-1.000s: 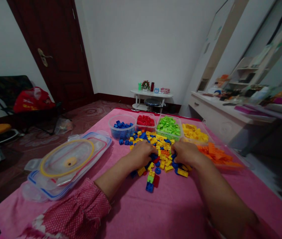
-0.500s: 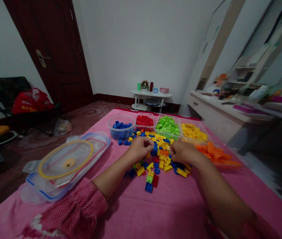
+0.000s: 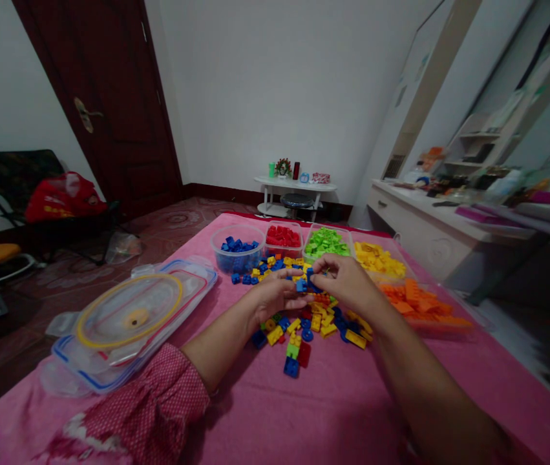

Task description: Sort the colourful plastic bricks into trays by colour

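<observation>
My right hand [image 3: 345, 281] is closed in a pinch on a dark blue brick [image 3: 310, 278], held up over a loose pile of toy bricks [image 3: 320, 316]. My left hand [image 3: 275, 298] faces it from the left, fingers stretched and apart. A lighter blue brick [image 3: 300, 285] shows between the two hands; whether it is joined to the darker one I cannot tell. Below the hands, nearer me, lies a small built piece with a lime green brick [image 3: 293, 351] and a blue end [image 3: 291, 367]. A red brick [image 3: 304, 354] lies right beside it.
Clear containers of sorted bricks stand behind the pile: blue [image 3: 238, 248], red [image 3: 283, 239], green [image 3: 327, 245], yellow [image 3: 379, 259] and orange [image 3: 420, 307]. Stacked clear lids [image 3: 134, 323] lie at the left of the pink cloth [image 3: 275, 420]. A white dresser [image 3: 424, 219] stands at the right.
My left hand has gone from a pinch by a blue brick to spread fingers. My right hand has moved left and up from the pile to my left hand, now pinching blue.
</observation>
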A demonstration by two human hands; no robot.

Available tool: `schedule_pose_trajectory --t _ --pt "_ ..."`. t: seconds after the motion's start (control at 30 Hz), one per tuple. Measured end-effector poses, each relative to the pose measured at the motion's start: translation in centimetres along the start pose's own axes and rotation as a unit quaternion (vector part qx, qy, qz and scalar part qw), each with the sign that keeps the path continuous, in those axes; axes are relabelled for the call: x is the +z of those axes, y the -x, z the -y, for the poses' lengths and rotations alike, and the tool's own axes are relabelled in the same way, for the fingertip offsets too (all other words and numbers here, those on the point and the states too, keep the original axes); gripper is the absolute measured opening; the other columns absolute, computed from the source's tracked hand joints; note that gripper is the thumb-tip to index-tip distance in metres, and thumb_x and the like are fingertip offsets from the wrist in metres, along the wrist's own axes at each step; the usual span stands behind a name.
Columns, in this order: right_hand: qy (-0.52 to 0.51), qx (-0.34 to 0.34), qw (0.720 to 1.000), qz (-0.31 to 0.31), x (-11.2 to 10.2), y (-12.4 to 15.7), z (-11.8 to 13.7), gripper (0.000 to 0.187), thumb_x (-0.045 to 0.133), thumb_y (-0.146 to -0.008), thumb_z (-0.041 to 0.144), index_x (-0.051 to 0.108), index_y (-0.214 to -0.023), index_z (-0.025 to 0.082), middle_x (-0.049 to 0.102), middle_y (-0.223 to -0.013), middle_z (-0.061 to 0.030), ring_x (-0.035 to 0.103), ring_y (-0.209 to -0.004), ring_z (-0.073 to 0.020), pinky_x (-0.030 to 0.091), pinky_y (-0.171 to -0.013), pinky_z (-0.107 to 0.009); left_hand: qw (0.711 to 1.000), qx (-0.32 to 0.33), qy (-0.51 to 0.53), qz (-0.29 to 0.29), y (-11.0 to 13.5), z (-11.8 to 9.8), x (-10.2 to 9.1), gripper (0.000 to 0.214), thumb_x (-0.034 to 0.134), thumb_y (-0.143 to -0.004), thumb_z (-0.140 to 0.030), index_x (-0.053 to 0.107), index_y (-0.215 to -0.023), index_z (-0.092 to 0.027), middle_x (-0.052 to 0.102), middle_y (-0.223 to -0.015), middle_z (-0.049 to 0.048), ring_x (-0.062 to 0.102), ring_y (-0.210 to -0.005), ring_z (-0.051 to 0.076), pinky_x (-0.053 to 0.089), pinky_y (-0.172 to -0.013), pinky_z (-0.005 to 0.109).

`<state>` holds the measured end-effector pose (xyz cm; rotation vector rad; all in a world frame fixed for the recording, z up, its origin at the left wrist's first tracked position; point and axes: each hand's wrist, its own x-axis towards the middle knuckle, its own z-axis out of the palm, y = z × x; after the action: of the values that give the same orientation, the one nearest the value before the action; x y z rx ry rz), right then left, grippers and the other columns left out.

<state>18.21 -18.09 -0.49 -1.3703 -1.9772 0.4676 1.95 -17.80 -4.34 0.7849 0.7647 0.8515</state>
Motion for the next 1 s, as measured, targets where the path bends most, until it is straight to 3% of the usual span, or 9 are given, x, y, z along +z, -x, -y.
schedule_pose_trajectory --t 0.23,0.4,0.53,0.7,0.8,0.9,1.0 --pt "-0.045 -0.012 0.998 0.043 0.9 0.1 -0.2 0.016 0.057 -0.070 0.024 0.068 -0.078 0.016 0.067 -0.075 -0.0036 0.060 -0.068 -0.0152 0.045 -0.061 -0.024 0.992 -0.051 0.094 0.064 -0.3 -0.3 -0.6 0.043 0.043 -0.069 -0.006 0.051 -0.111 -0.008 0.066 -0.077 0.0094 0.068 -0.068 0.018 0.056 -0.060 0.025" --pt "-0.111 -0.006 0.994 0.022 1.0 0.3 0.4 0.019 0.057 -0.075 0.032 0.065 -0.076 0.015 0.067 -0.073 -0.0039 0.061 -0.065 -0.0151 0.047 -0.059 -0.024 0.980 -0.073 0.160 0.090 -0.1 -0.8 -0.9 0.030 0.044 -0.078 -0.021 0.053 -0.103 -0.007 0.067 -0.081 0.0146 0.068 -0.079 0.024 0.056 -0.060 0.027" --pt "-0.144 -0.013 0.989 0.013 1.1 0.4 0.8 0.021 0.058 -0.075 0.032 0.066 -0.085 0.015 0.069 -0.079 -0.0047 0.063 -0.067 -0.0159 0.049 -0.060 -0.025 0.978 -0.076 0.162 0.107 -0.1 -0.7 -0.8 0.030 0.046 -0.085 -0.035 0.056 -0.097 -0.009 0.066 -0.081 0.0124 0.068 -0.076 0.023 0.056 -0.056 0.026" --pt "-0.159 -0.004 0.987 -0.031 0.8 0.3 1.2 0.021 0.059 -0.075 0.030 0.066 -0.088 0.014 0.069 -0.077 -0.0047 0.063 -0.060 -0.0150 0.049 -0.056 -0.025 0.986 -0.065 0.149 0.046 0.0 -0.9 -0.6 0.017 0.050 -0.083 -0.013 0.059 -0.096 -0.009 0.066 -0.083 0.0108 0.066 -0.069 0.013 0.049 -0.049 0.013" --pt "-0.142 -0.018 0.987 -0.066 0.6 0.3 1.3 0.020 0.058 -0.075 0.029 0.067 -0.085 0.014 0.068 -0.075 -0.0043 0.062 -0.059 -0.0140 0.047 -0.055 -0.024 0.990 -0.032 0.136 0.001 -0.4 -2.9 -1.2 0.020 0.048 -0.081 -0.005 0.060 -0.096 -0.008 0.065 -0.082 0.0107 0.064 -0.067 0.010 0.046 -0.047 0.011" --pt "-0.135 -0.024 0.987 -0.083 0.5 0.3 1.3 0.019 0.057 -0.076 0.030 0.067 -0.083 0.015 0.067 -0.072 -0.0036 0.060 -0.057 -0.0131 0.045 -0.054 -0.024 0.980 0.100 0.120 -0.124 -1.1 -6.0 -2.6 0.016 0.049 -0.081 -0.009 0.060 -0.092 -0.010 0.062 -0.074 0.0068 0.063 -0.072 0.012 0.051 -0.059 0.017" --pt "-0.145 -0.021 0.986 -0.080 0.8 0.4 1.3 0.019 0.057 -0.076 0.030 0.067 -0.082 0.014 0.066 -0.071 -0.0028 0.059 -0.056 -0.0126 0.045 -0.053 -0.023 0.933 0.251 0.009 -0.259 -1.8 -8.2 -4.6 0.023 0.052 -0.083 -0.024 0.058 -0.102 -0.013 0.063 -0.082 0.0059 0.062 -0.086 0.015 0.052 -0.078 0.028"
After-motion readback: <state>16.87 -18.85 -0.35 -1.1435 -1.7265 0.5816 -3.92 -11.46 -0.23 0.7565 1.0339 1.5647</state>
